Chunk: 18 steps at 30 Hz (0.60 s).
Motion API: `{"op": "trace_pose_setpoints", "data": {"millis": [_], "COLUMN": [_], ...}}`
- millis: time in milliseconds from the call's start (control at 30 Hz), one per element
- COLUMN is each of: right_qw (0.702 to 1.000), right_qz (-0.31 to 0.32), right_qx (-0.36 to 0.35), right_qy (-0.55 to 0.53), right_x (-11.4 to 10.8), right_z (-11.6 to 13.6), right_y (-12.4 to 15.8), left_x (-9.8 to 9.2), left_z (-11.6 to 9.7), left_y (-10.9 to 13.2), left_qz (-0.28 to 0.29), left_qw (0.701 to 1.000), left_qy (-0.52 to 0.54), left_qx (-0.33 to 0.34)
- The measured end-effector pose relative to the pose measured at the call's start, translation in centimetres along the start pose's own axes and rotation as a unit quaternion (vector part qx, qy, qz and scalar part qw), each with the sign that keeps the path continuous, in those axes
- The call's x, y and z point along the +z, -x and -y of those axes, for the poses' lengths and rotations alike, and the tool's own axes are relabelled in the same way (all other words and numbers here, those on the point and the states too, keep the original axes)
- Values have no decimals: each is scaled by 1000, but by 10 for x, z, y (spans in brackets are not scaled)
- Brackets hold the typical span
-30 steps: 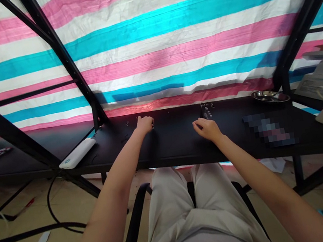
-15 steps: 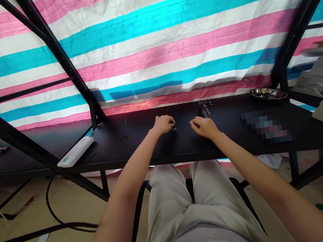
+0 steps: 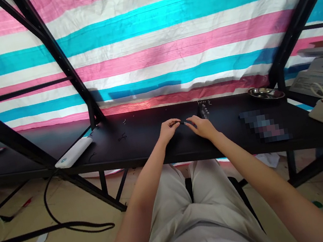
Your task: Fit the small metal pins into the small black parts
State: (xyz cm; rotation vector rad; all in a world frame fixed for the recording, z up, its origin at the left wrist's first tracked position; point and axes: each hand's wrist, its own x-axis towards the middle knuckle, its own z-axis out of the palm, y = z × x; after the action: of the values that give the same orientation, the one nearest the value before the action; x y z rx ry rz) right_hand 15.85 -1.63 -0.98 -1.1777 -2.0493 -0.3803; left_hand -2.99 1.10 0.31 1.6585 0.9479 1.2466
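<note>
My left hand [image 3: 169, 131] and my right hand [image 3: 202, 127] meet over a black tabletop [image 3: 141, 149]. Between their fingertips is a small dark part [image 3: 184, 122], pinched by my left hand, with my right fingertips at its other end. Its exact shape is too small to tell. Just beyond my right hand stands a small cluster of dark pegged parts [image 3: 204, 109]. Several thin wire bits [image 3: 122, 137] lie on the tabletop to the left of my left hand.
A steel dish [image 3: 266, 93] sits at the far right of the table, near a blurred patch [image 3: 263, 125]. A white power bank [image 3: 73, 152] lies at the left. Black frame struts [image 3: 57, 55] rise before a striped tarp [image 3: 169, 53]. A printer-like machine [image 3: 321, 73] stands at right.
My left hand has moved right with the small dark part, closing the gap to my right hand. My right fingertips now reach that part. My view has tilted slightly.
</note>
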Motion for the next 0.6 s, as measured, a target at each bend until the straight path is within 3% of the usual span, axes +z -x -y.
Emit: {"op": "trace_pose_setpoints", "data": {"millis": [600], "right_qw": [999], "right_qz": [19], "right_qx": [-32], "right_qy": [-5], "right_x": [1], "right_z": [1], "right_y": [0], "left_x": [0], "left_z": [-8], "left_y": [13], "left_qz": [-2], "left_qw": [999], "left_qy": [28], "left_qx": [-19]}}
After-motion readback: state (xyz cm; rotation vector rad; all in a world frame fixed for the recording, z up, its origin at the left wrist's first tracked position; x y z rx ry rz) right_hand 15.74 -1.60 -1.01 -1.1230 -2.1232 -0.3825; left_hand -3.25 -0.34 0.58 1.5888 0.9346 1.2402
